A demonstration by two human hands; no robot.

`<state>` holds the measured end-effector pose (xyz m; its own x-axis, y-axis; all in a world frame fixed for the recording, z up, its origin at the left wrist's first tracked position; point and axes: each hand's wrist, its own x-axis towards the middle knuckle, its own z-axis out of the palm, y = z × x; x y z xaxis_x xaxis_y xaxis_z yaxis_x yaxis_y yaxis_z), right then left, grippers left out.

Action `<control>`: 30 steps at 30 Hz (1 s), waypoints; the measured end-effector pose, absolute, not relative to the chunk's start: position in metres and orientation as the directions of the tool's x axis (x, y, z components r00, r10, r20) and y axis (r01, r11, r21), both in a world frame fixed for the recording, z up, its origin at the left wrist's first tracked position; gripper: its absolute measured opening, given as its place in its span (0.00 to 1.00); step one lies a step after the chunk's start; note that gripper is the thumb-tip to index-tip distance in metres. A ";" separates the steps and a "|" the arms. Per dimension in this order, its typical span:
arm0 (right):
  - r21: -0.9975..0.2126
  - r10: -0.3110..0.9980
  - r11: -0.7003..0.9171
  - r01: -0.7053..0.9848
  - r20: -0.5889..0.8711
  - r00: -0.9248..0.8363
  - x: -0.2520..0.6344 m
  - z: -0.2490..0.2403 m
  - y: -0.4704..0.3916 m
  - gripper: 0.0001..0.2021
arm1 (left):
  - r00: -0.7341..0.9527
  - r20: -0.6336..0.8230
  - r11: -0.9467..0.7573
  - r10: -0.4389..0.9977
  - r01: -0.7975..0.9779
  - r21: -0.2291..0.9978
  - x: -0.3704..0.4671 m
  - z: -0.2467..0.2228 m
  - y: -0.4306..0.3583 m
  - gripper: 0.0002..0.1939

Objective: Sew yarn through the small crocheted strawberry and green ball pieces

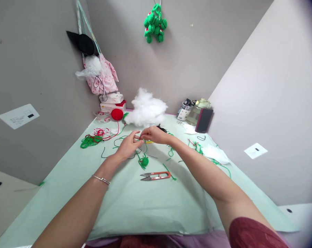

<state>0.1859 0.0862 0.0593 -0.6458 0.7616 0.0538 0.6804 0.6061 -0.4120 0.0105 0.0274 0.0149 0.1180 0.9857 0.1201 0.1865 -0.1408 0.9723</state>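
Note:
My left hand [130,144] and my right hand [154,135] meet over the middle of the table. The fingers of my right hand are pinched together on something thin that I cannot make out. My left thumb and fingers are close beside them; whether they grip anything is too small to tell. Just below the hands lies a small green crocheted piece [144,161] with green yarn tails. Nearer to me, orange-handled thread snips [156,176] point left, with a cut green yarn end [170,173] beside them. A yellow object [149,142] is partly hidden under my right hand.
White stuffing [147,108] is heaped at the back. Red yarn [117,114] and tangled green yarn [91,141] lie at the left. A phone [204,120], a jug [194,113] and a tin [183,111] stand back right. Green crocheted pieces [155,24] hang on the wall.

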 end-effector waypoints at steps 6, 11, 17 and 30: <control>-0.346 0.832 0.535 0.771 0.059 -0.551 0.219 0.060 0.105 0.12 | 0.247 0.110 -0.138 0.963 0.098 0.986 -0.012 0.025 0.033 0.12; -0.193 0.910 0.414 0.890 0.114 -0.399 0.255 0.050 0.135 0.12 | 0.183 0.128 -0.040 0.975 -0.421 0.906 -0.031 0.050 0.030 0.08; -0.115 0.956 0.232 0.966 0.210 -0.204 0.296 0.039 0.161 0.14 | -0.021 0.152 -0.104 0.988 -0.819 0.564 -0.071 0.072 0.030 0.16; -0.004 0.913 0.224 0.975 0.349 -0.209 0.263 0.050 0.183 0.17 | -0.295 0.246 -0.349 0.923 -0.377 0.858 -0.102 0.084 0.022 0.15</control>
<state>0.2635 0.1827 0.0496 -0.2087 0.9134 0.3494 0.9745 0.2242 -0.0040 -0.1020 0.0215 0.0841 -0.2949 0.9234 0.2458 -0.3768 -0.3488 0.8581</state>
